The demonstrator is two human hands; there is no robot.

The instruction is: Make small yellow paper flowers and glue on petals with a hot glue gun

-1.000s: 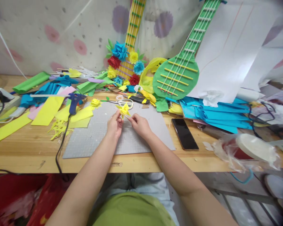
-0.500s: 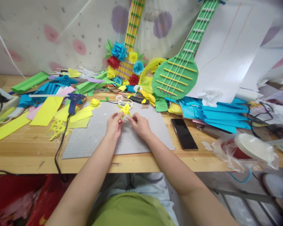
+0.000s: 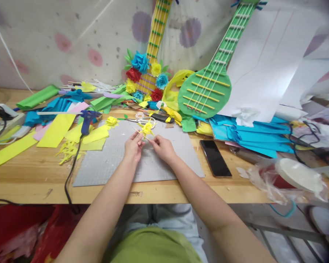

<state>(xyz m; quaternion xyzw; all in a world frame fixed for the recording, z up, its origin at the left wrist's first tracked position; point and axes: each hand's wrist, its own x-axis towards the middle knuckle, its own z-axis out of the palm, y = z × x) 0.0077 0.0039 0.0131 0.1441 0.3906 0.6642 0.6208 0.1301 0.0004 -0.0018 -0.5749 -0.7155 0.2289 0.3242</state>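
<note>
Head view — left fingers pinch yellow flower — right fingers hold thin stick.

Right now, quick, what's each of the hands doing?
Left hand: closed, pinching the yellow paper flower.
Right hand: closed, fingertips pinching what looks like a thin stick beside the flower.

the table is pale wood, its grain showing under a smooth, faintly shiny finish, and from where i stand the grey mat on it looks flat and matt. the yellow flower over the mat is crinkled, matt paper, much like the rumpled blue sheets, while the phone has a glossy black face and the glue gun looks like smooth blue plastic. the scissors have metal blades, and the bag at the right is thin, clear, shiny plastic.
</note>
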